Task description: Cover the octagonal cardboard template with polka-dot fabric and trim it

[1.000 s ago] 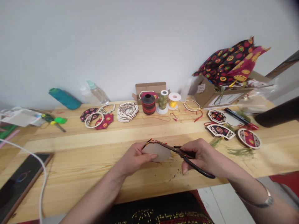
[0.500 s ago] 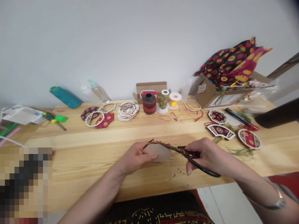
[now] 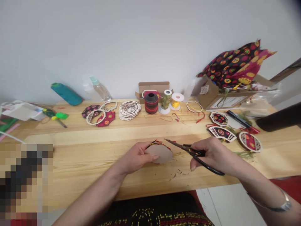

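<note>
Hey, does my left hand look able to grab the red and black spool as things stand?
Probably not straight away: the left hand holds the grey card, so it would likely need to let go first. Otherwise the way looks free, with nothing upright between it and the spool.

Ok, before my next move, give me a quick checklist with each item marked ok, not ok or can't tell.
1. Left hand gripping the grey, rounded card-like piece: ok, thumb across its face.
2. Right hand holding the black-handled metal scissors: ok.
3. Scissor tips away from the left hand: ok, a gap shows.
4. Blades open or closed: cannot tell, too small.
5. Pale wooden table free of scraps below the work: not ok, small dark scraps lie there.
6. Red, yellow and black fabric edging trimmed evenly: cannot tell, too little detail.
</note>
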A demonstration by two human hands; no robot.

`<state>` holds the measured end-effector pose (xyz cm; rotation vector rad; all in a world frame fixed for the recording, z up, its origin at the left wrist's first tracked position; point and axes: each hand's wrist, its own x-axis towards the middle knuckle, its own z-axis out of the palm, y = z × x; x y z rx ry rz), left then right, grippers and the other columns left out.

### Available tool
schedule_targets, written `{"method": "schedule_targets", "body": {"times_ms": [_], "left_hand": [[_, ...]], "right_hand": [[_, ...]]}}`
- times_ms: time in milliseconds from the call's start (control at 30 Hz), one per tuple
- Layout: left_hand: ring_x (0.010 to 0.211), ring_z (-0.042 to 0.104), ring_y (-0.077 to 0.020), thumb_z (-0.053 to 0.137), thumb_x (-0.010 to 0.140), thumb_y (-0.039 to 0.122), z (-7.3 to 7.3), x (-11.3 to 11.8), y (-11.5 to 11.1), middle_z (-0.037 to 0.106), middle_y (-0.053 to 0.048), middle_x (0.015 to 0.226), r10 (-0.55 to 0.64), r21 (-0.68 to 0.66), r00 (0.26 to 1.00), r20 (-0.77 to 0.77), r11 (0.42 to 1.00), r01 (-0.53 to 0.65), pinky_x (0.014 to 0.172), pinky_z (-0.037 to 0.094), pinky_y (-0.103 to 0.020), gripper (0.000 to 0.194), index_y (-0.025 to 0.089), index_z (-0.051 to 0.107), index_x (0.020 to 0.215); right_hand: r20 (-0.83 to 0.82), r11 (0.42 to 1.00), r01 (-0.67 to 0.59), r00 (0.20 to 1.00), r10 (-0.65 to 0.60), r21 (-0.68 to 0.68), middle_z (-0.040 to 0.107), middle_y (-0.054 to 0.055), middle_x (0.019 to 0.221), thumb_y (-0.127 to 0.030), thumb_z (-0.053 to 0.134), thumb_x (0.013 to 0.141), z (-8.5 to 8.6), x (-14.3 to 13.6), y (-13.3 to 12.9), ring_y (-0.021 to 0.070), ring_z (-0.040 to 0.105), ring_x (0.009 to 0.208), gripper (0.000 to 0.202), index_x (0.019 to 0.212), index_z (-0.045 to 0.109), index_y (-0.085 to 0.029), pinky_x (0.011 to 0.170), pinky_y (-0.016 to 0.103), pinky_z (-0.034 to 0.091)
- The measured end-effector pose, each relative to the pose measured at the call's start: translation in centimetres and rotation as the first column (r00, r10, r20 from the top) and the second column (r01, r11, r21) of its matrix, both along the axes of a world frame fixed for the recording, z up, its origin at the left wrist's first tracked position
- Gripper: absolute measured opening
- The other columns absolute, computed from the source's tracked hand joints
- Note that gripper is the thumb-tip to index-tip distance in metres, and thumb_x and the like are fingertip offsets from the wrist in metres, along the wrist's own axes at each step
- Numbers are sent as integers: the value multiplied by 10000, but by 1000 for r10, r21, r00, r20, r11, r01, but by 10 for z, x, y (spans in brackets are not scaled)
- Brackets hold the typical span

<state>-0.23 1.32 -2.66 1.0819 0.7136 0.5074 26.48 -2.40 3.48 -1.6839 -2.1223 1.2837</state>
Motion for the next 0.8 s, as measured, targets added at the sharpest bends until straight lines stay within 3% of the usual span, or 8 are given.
{"method": "schedule_targets", "body": {"times_ms": [133,233,467,633,800], "left_hand": [[844,673,-184,713,730,224,1,0,0,757,-58,961,16,21,1000,-9,1000,-16,822,499,-356,253,181,716,979],[851,672,-187,711,731,221,3,-1,1,756,-54,957,29,37,1000,-3,999,-28,818,498,-349,255,176,715,981],[861,679,-192,727,729,246,5,0,-1,750,-76,1013,57,24,998,11,998,-57,839,496,-369,316,177,699,1036],[869,672,-175,715,749,217,3,0,-1,751,-53,998,55,36,996,64,998,-58,822,497,-328,281,197,711,1029],[919,664,-176,700,756,180,1,0,-2,732,-50,1063,64,3,992,108,998,-65,821,493,-311,414,237,657,1164]], "right_hand": [[300,966,33,947,-112,257,651,37,593,-414,622,789,-10,-2,10,132,500,502,266,690,686,-175,488,251,317],[506,955,-27,852,-133,296,666,86,641,-445,617,787,-20,-7,17,181,561,541,295,705,659,-165,508,278,321],[558,968,-91,828,-58,236,686,107,714,-223,504,820,-21,-13,21,193,607,603,200,676,630,-165,536,283,329],[627,975,-85,776,-63,204,696,129,746,-222,519,824,-21,-14,23,226,641,671,189,734,666,-144,554,286,356],[690,961,-79,712,-131,263,702,188,789,-253,509,862,-21,-15,22,306,673,749,248,815,701,-103,598,341,428]]}}
